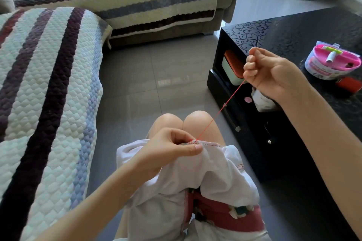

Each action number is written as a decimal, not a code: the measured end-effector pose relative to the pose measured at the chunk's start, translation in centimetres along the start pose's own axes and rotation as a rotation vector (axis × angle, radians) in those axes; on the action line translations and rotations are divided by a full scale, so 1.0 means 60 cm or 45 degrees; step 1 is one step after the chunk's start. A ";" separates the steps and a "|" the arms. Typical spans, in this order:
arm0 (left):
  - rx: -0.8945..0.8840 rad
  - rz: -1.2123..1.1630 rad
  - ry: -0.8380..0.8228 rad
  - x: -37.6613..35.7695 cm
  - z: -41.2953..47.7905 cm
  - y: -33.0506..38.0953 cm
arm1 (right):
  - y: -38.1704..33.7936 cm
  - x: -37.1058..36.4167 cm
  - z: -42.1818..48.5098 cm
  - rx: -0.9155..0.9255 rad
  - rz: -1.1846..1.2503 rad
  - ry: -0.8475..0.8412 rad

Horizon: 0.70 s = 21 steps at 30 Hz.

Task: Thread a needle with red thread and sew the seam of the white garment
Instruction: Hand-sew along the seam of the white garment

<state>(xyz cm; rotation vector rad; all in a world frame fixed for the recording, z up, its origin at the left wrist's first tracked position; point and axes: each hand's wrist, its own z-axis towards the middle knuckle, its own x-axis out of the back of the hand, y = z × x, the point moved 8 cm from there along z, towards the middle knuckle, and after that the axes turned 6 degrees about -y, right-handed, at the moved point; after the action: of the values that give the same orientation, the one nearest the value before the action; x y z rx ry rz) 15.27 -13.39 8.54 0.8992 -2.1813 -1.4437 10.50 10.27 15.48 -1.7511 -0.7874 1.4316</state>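
- Where the left edge shows a sofa [49,84] under a quilted cover striped in white, blue and dark purple, a grey tiled floor [156,74] runs between it and the person's bare knees [184,121].
- The left hand [168,148] comes in from the lower left and sits low over the lap. Its thumb and curled fingers [194,149] pinch the top edge of the white garment [215,178].
- The white garment lies bunched over the lap, thin and creased, with a red-pink patterned part showing under its folds lower down.
- Its seam [207,144] is the raised top edge, held just in front of the knees. A few red stitches sit right beside the left thumb, and a fine pinkish stitched line runs on to the right.
- The red thread [221,110] leaves the seam at the left fingertips and climbs, straight and taut, up and to the right over the right knee.
- The right hand [274,72] is lifted high and well apart from the garment, with the forearm stretching in from the lower right. Its fingers [252,64] are curled tight, and the red thread enters the fist at its lower side, gripped there.
- Behind that hand stands a glossy black desk [293,31] with a scroll pattern on its top.
- Near the right edge of the desk rest a pink sewing kit [333,62] and, just beside it, a small red object [348,84].
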 end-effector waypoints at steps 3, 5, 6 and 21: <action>0.004 -0.011 0.019 0.003 -0.003 0.000 | -0.021 0.073 0.052 0.089 -0.223 0.303; 0.006 -0.016 0.038 0.005 -0.004 -0.001 | -0.051 0.118 0.060 0.268 -0.524 0.585; 0.008 -0.012 0.043 0.005 -0.005 -0.001 | -0.063 0.124 0.058 0.351 -0.702 0.677; 0.008 0.007 -0.015 0.003 -0.012 0.017 | 0.195 -0.069 -0.113 -0.487 -1.290 -0.999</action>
<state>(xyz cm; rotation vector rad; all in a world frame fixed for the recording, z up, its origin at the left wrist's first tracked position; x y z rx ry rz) 15.27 -13.68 9.77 0.8884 -2.1962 -1.4435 16.49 -0.59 8.67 -0.6656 -2.0844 1.2080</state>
